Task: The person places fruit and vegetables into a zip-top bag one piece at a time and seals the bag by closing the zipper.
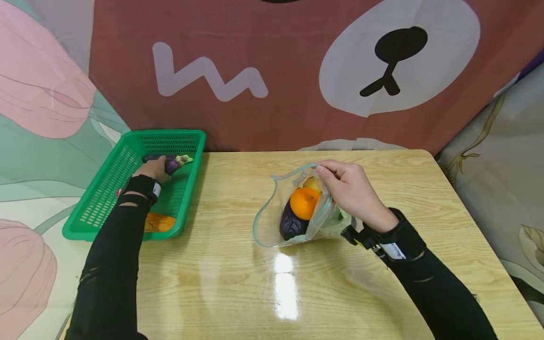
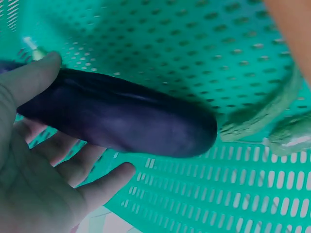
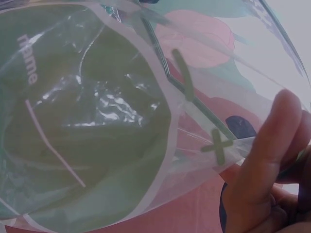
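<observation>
Inside the green basket (image 1: 193, 189) at the left, my left hand (image 1: 155, 169) grips a dark purple eggplant (image 2: 141, 116). In the left wrist view the thumb lies over its upper side and the fingers reach beneath it. My right hand (image 1: 350, 189) pinches the rim of a clear zip bag (image 1: 265, 226) on the table, and the bag's mouth gapes toward the left. Within the bag are an orange (image 1: 303, 203), another eggplant (image 1: 291, 226) and a yellow fruit (image 1: 312, 183) partly hidden behind the orange. Green print covers the bag's side in the right wrist view.
An orange-coloured item (image 1: 159, 223) lies at the basket's near end, partly behind the left forearm. Two bumpy green vegetables (image 2: 267, 114) rest in the basket. The wooden table (image 1: 212, 293) stands against a printed cloth (image 1: 238, 118).
</observation>
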Available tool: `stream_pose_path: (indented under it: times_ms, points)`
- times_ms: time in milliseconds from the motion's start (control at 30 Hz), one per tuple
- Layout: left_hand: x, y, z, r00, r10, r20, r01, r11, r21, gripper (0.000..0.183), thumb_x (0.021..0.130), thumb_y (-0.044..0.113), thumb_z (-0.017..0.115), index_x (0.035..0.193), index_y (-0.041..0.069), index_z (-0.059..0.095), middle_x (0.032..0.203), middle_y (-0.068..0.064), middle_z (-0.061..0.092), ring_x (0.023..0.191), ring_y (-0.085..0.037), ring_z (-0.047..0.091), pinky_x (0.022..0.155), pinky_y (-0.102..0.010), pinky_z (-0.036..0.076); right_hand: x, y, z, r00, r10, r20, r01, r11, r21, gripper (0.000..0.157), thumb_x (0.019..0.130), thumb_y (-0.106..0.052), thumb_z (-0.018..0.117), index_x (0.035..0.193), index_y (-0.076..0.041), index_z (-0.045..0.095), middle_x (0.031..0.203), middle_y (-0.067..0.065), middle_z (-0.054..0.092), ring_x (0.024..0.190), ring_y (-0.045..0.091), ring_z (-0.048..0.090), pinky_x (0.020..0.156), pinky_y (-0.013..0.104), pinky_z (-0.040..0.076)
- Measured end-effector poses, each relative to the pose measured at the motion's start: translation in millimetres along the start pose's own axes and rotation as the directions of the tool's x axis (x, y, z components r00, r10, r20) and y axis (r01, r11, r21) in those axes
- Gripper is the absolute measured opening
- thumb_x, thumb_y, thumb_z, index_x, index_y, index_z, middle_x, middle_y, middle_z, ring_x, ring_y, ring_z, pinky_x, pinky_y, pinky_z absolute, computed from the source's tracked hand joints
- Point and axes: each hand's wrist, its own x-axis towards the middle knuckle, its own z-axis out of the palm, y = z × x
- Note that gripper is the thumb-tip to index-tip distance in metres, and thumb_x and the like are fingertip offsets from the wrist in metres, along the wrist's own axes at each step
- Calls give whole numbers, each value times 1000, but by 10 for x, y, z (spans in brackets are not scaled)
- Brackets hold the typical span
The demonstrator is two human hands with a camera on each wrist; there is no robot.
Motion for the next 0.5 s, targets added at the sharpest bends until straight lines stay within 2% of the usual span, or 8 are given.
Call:
stream_pose_path:
  times_ms: [133, 300, 400, 500]
  points:
    - [8, 15, -64, 996, 59, -61, -63, 996, -59, 48, 94, 14, 50, 129, -10, 28, 116, -41, 43, 98, -52, 50, 79, -58, 41, 0, 18, -4, 1000, -7, -3, 7, 1000, 1, 30, 101, -23, 47, 115, -5, 65, 56, 6, 49, 43, 26, 50, 42, 30, 42]
    - [-56, 65, -134, 982, 134, -136, -149, 983, -107, 57, 96, 19, 50, 134, -12, 21, 120, -43, 40, 103, -55, 46, 81, -60, 40, -11, 16, -8, 1000, -5, -4, 5, 1000, 10, 30, 101, -23, 47, 117, -5, 65, 57, 6, 49, 43, 26, 50, 42, 30, 42]
    - [-127, 140, -174, 966, 149, -213, -186, 969, -164, 60, 97, 23, 51, 137, -10, 20, 121, -41, 39, 104, -55, 46, 80, -60, 41, -17, 13, -12, 1000, -9, -9, 9, 1000, 8, 29, 101, -22, 47, 116, -5, 65, 56, 5, 48, 41, 23, 48, 41, 30, 42]
    - [-229, 240, -205, 940, 160, -303, -234, 946, -226, 57, 97, 23, 51, 137, -6, 23, 121, -37, 41, 103, -51, 48, 76, -58, 42, -19, 13, -12, 1000, -10, -11, 11, 1000, 10, 29, 101, -22, 47, 115, -4, 66, 55, 5, 48, 41, 21, 48, 41, 29, 41]
